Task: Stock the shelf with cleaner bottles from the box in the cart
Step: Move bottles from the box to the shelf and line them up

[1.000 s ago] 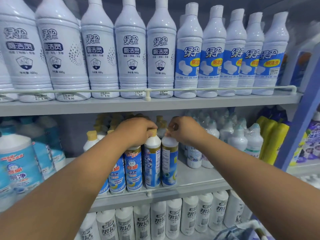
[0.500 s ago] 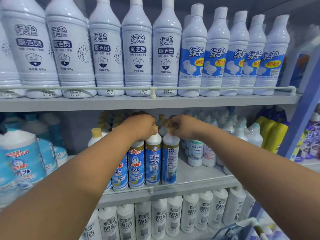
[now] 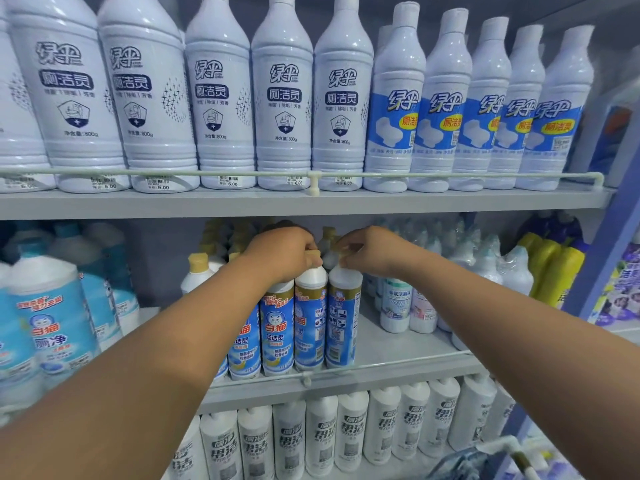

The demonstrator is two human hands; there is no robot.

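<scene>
While both hands point(image 3: 282, 252) point(image 3: 372, 251) pinch tan caps, fingers curled, glossy cylindrical plastic bottles point(image 3: 310, 320) point(image 3: 343, 320) upright, touching.

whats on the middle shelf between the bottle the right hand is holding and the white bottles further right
Head view: bare shelf between the bottle under the right hand and the white bottles.

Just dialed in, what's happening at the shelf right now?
A person is stocking the middle shelf with tan-capped cleaner bottles. The left hand grips the cap of one blue-labelled bottle, and the right hand pinches the cap of the bottle beside it. Both bottles stand upright at the front of the row, just behind the rail. The box and cart are not clearly in view.
</scene>
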